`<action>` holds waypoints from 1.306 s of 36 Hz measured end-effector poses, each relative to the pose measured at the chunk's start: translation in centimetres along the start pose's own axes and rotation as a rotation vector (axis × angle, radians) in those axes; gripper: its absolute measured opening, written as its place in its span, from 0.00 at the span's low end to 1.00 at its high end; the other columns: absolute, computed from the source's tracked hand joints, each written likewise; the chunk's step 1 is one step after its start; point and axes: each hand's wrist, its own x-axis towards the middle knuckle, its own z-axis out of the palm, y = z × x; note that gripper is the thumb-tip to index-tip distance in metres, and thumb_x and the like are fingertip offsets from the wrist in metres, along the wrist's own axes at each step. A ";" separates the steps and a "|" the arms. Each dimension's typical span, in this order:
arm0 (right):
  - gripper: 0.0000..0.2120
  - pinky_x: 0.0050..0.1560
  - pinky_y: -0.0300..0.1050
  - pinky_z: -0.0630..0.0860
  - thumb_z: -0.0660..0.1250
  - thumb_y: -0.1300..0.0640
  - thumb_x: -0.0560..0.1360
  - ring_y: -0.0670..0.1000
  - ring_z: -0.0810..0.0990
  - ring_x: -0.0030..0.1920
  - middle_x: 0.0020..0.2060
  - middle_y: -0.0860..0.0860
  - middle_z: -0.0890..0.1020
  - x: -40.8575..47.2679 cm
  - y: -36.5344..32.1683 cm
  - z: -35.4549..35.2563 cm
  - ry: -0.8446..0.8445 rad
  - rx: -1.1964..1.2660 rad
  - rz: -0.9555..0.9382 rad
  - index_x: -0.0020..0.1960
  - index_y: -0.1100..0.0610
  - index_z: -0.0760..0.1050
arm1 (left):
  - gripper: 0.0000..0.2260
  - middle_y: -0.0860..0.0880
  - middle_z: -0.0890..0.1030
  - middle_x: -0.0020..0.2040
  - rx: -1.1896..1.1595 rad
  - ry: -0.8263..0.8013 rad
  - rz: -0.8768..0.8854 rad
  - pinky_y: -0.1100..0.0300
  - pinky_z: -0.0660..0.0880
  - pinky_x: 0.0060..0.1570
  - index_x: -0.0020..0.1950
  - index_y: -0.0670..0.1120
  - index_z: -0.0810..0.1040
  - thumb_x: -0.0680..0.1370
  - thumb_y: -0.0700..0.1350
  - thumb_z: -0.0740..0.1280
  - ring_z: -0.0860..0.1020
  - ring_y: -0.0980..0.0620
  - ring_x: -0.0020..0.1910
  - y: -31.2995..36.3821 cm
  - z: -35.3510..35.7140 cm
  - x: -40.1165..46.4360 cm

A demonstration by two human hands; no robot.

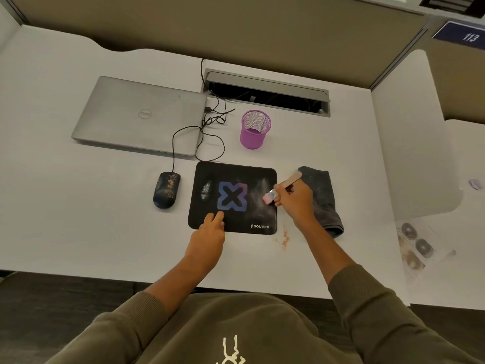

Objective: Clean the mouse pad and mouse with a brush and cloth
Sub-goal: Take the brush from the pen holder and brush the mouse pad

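Note:
A black mouse pad with a blue X logo lies on the white desk, with a white dust patch on its left part and a faint smear on its right. My right hand grips a small brush by its wooden handle, the pink bristles touching the pad's right side. My left hand presses its fingertips on the pad's near left corner. A dark wired mouse, speckled with dust, sits left of the pad. A grey cloth lies folded to the right, partly under my right hand.
A closed silver laptop lies at the back left, with the mouse cable looping beside it. A purple mesh cup stands behind the pad. Brown crumbs lie near the pad's front right corner. An open cable tray is at the back.

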 end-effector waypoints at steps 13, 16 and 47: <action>0.08 0.32 0.28 0.75 0.72 0.52 0.80 0.44 0.84 0.36 0.43 0.50 0.84 0.7 -1.3 0.4 0.025 0.015 0.026 0.50 0.57 0.79 | 0.19 0.43 0.72 0.71 -0.039 0.014 -0.005 0.47 0.82 0.58 0.77 0.44 0.68 0.85 0.43 0.62 0.82 0.41 0.55 -0.3 0.1 0.0; 0.08 0.30 0.28 0.75 0.72 0.53 0.81 0.45 0.83 0.36 0.45 0.52 0.85 1.1 -1.1 0.1 0.088 0.033 0.052 0.51 0.59 0.79 | 0.20 0.43 0.72 0.71 -0.041 0.011 -0.016 0.47 0.82 0.58 0.77 0.44 0.67 0.85 0.43 0.62 0.82 0.41 0.55 -0.3 0.2 0.0; 0.10 0.43 0.41 0.84 0.71 0.54 0.81 0.52 0.87 0.42 0.45 0.54 0.86 0.6 -1.3 0.6 -0.016 0.003 0.018 0.55 0.62 0.79 | 0.19 0.43 0.72 0.69 0.002 0.014 0.005 0.50 0.82 0.56 0.77 0.44 0.66 0.86 0.43 0.61 0.81 0.45 0.52 0.0 -0.2 0.0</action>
